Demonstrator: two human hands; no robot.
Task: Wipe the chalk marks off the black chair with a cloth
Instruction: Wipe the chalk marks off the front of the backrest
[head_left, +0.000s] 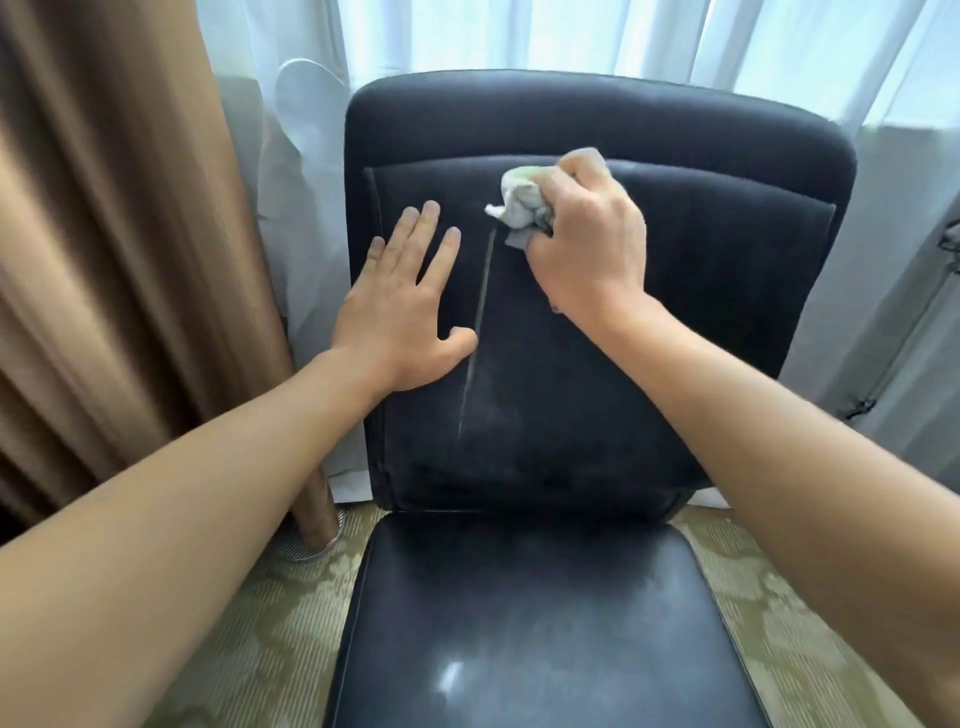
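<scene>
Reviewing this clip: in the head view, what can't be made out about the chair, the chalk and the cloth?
- Head view: the right hand covers most of the crumpled white cloth and the backrest under it, so any chalk there is hidden.
- The padded black chair: its front and base are cut off by the bottom edge.
- The flat left hand covers backrest beside the thin pale chalk line.

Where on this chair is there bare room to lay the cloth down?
The glossy seat below the backrest lies bare. It is crowded around the chalk line: left hand flat beside it, right hand holding the cloth at its top.
</scene>
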